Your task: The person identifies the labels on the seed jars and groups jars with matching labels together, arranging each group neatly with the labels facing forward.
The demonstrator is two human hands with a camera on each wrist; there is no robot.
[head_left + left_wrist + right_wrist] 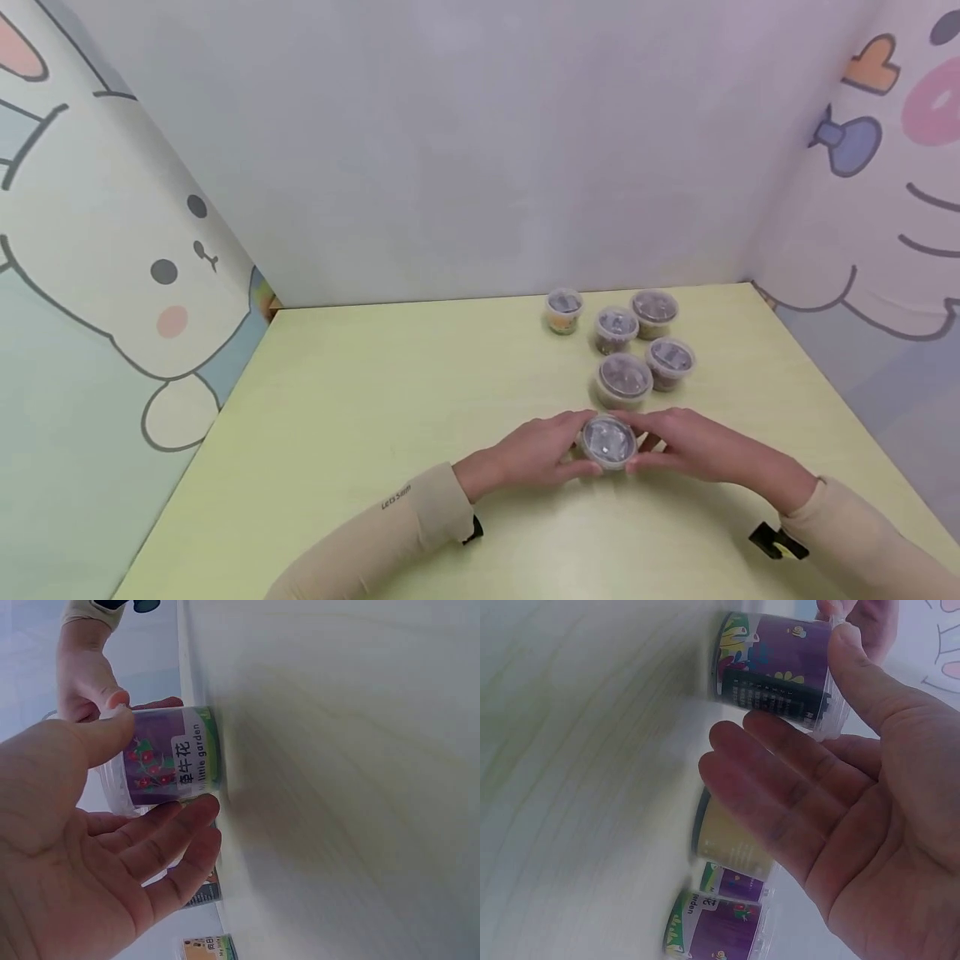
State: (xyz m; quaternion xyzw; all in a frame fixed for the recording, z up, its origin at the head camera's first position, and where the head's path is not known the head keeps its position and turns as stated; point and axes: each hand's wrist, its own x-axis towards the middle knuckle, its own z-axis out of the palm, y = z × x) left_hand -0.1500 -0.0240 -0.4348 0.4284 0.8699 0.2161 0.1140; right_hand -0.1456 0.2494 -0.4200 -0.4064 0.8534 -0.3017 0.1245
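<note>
Between my two grips sits the small lidded tub (608,441) on the worktop (360,433); left hand (534,456) and right hand (693,452) pinch its sides. Next, I judge, lifting it evenly.

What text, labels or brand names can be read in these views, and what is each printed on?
"Lets Slim": on the left sleeve.
"牵牛花" and "little garden": on the purple label of the held cup, between the left hand and the right hand.
Black print block on that cup's other side: too small to read.
Labels on the other cups: too blurred.
</note>
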